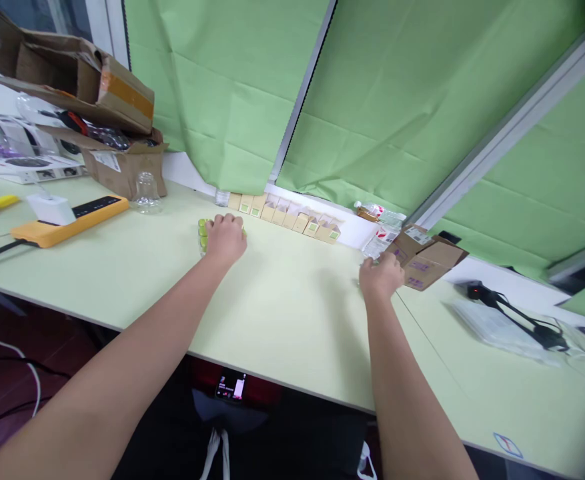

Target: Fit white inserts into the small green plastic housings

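My left hand (pixel 227 239) is closed, its fingers curled down over a cluster of small green-capped bottles (pixel 203 230) on the table. Part of the cluster is hidden under the hand. Further right, my right hand (pixel 382 275) has its fingers bent together just above the tabletop. A trace of something clear shows by its fingertips, too small to name. Close beside it are an open cardboard box (pixel 425 263) and a clear plastic bottle (pixel 379 240). A row of small tan boxes (pixel 285 215) stands along the wall between my hands.
On the left are an orange power strip (pixel 72 223) with a white plug (pixel 51 209), a clear jar (pixel 147 193) and stacked cardboard boxes (pixel 127 97). A black cabled device (pixel 515 313) and a clear plastic tray (pixel 497 330) lie right. A lit phone (pixel 231 385) is below the table edge.
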Action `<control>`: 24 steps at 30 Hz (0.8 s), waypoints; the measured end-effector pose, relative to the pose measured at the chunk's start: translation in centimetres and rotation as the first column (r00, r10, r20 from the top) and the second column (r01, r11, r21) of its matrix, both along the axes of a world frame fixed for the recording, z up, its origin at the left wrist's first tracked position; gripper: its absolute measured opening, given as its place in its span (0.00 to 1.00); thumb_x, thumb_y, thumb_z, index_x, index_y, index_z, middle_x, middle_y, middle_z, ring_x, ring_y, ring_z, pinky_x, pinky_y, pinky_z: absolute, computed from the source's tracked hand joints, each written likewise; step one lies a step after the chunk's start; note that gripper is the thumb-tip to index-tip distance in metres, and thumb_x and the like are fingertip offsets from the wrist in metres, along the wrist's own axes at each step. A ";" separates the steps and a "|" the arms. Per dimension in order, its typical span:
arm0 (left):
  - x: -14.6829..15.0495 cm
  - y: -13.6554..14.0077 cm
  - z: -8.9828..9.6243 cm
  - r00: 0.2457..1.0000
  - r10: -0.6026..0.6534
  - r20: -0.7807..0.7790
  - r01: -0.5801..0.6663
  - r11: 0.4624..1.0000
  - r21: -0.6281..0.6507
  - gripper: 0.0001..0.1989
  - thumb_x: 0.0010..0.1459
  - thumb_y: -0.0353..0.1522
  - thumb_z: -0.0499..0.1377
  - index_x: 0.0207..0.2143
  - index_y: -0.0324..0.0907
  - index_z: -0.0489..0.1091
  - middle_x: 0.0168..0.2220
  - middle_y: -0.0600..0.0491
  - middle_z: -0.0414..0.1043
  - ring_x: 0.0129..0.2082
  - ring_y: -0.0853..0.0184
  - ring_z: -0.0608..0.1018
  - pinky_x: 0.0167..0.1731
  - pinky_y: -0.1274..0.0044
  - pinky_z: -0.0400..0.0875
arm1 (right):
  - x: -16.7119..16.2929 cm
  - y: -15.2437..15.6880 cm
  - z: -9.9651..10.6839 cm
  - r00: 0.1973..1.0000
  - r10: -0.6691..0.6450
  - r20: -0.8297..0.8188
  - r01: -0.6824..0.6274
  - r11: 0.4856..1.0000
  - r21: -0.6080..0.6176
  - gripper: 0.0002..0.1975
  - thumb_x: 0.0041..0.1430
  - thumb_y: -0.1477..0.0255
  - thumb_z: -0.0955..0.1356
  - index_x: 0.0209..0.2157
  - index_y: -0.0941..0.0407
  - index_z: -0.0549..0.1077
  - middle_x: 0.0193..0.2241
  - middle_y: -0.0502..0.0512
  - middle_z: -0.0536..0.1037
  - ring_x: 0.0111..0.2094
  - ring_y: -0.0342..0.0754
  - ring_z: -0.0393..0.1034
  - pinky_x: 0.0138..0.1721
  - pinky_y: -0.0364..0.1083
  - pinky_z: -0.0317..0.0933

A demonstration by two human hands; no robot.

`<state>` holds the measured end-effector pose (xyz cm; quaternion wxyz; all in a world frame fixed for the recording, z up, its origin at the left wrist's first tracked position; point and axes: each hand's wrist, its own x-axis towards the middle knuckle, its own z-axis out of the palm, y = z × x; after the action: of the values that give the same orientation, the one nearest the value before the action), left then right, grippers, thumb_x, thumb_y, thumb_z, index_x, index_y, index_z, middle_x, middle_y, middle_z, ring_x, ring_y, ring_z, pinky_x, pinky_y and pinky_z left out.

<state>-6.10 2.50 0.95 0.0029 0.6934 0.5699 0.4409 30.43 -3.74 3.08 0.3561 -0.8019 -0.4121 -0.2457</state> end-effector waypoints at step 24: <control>5.9 -1.8 -2.4 0.711 -0.546 0.443 0.656 0.742 -0.138 0.15 0.52 0.34 0.62 0.43 0.41 0.71 0.46 0.47 0.75 0.40 0.65 0.79 0.41 0.73 0.74 | -13.2 1.0 -5.0 0.341 0.759 -0.554 -0.893 0.446 0.062 0.13 0.56 0.59 0.66 0.34 0.54 0.76 0.29 0.49 0.78 0.30 0.45 0.70 0.34 0.45 0.65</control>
<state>-0.24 0.67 -1.49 0.3561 0.7365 0.3557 0.4519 17.27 -2.72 -1.91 0.4196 -0.5480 -0.6806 0.2458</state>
